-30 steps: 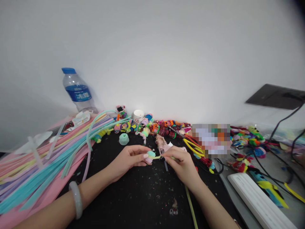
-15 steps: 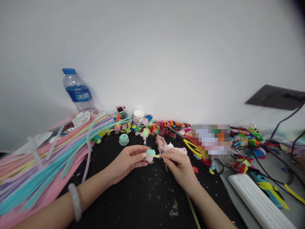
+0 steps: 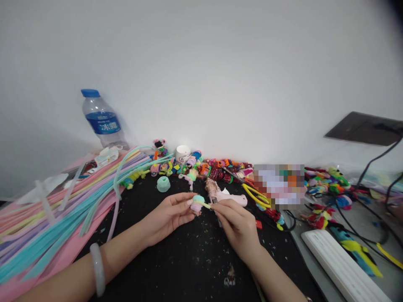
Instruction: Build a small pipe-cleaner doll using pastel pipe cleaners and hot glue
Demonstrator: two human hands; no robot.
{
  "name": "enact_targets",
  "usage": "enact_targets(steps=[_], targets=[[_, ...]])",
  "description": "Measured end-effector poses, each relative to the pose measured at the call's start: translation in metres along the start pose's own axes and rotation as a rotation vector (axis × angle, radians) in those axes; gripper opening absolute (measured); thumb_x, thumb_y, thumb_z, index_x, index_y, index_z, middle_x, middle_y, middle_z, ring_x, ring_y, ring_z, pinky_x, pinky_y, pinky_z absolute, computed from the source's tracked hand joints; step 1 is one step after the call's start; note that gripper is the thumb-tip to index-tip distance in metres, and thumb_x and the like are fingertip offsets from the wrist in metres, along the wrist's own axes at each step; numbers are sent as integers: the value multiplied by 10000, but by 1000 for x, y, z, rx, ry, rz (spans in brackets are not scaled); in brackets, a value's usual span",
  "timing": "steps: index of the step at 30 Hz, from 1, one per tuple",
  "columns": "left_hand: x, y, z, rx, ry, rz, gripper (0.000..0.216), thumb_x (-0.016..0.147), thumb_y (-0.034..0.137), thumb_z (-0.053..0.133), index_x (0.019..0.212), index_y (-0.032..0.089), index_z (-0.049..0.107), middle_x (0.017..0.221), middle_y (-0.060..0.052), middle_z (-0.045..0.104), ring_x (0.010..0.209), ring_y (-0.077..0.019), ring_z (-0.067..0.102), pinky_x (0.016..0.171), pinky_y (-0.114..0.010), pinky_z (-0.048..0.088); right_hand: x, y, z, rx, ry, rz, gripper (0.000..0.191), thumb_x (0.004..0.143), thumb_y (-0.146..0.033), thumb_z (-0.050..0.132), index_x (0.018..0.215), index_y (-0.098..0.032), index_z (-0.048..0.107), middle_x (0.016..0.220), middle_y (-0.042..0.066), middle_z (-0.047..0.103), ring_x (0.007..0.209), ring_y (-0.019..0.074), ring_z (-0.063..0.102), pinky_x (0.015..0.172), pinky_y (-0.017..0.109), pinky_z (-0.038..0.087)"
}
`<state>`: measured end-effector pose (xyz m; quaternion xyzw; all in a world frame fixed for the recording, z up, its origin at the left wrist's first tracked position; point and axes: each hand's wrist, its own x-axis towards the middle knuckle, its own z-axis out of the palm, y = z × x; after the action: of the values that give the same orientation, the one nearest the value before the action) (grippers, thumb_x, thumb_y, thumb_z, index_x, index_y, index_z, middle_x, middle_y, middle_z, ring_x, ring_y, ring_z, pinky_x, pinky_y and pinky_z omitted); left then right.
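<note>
My left hand point(image 3: 174, 212) pinches a small figure point(image 3: 197, 203) made of coiled pipe cleaner, mint green on top and lilac below. A yellow pipe cleaner point(image 3: 205, 205) runs across its middle. Its right end sits between the closed thumb and fingers of my right hand point(image 3: 236, 220). Behind my right hand lies a pale pink glue gun point(image 3: 229, 197) with a stained nozzle. A mint green coil point(image 3: 163, 184) rests on the black mat point(image 3: 176, 260), beyond my left hand.
Bundles of pastel pipe cleaners point(image 3: 72, 209) cover the left side. A water bottle point(image 3: 102, 119) leans at the wall near a white cup point(image 3: 183, 154) and several colourful pipe-cleaner figures point(image 3: 217, 170). A white power strip point(image 3: 343, 264) and black cables point(image 3: 362, 214) lie at the right.
The figure has turned slightly in my left hand, and the yellow strand now slants down to the right. My right hand has shifted slightly lower, showing more of the glue gun.
</note>
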<state>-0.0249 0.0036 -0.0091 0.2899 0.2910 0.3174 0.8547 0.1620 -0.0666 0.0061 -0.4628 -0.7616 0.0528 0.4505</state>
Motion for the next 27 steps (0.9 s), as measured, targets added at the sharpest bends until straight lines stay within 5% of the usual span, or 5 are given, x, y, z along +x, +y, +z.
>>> enact_targets(steps=[19, 27], targets=[[2, -3, -3, -159, -142, -28, 229, 725, 100, 690, 952, 103, 668, 813, -55, 702, 716, -101, 682, 689, -129, 549, -10, -1, 10, -238, -24, -165, 274, 871, -67, 469, 1105, -128, 597, 893, 103, 647, 798, 190, 603, 682, 302, 516], [-1, -3, 0, -115, -106, -11, 216, 743, 95, 671, 958, 98, 668, 831, -68, 703, 711, -104, 680, 679, -133, 551, -11, 2, 13, -207, -50, -95, 255, 879, -91, 479, 1099, -152, 591, 906, 92, 639, 808, 183, 589, 698, 296, 504]])
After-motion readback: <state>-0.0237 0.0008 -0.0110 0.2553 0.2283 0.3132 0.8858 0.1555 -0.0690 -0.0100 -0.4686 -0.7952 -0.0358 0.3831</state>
